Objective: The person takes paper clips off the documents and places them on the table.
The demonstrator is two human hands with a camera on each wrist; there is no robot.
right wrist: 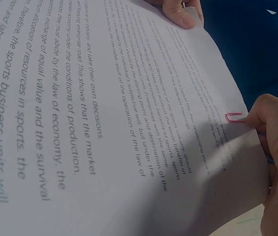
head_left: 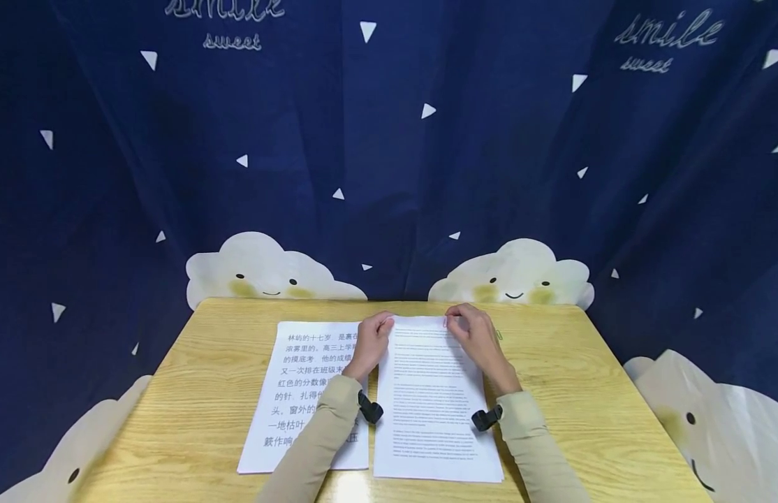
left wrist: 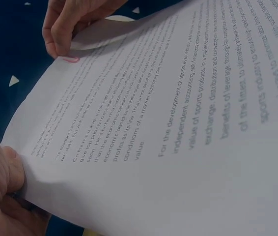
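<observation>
A stack of sheets printed in English (head_left: 427, 398) lies in front of me, its top edge raised a little. My left hand (head_left: 369, 344) pinches the stack's top left corner, thumb on the printed face in the left wrist view. At the top edge toward the right, my right hand (head_left: 482, 342) pinches a pink paper clip (right wrist: 235, 117). The clip's rounded end shows over the printed face, and its other end is hidden under the fingers. In the right wrist view, the right thumb and fingers are right at the paper's edge.
Left of the stack lies another pile of sheets in large Chinese print (head_left: 301, 398), partly under my left forearm. A green paper clip (head_left: 498, 335) rests on the wooden table (head_left: 571, 405) beside my right hand. A dark blue curtain (head_left: 389, 140) hangs behind the table.
</observation>
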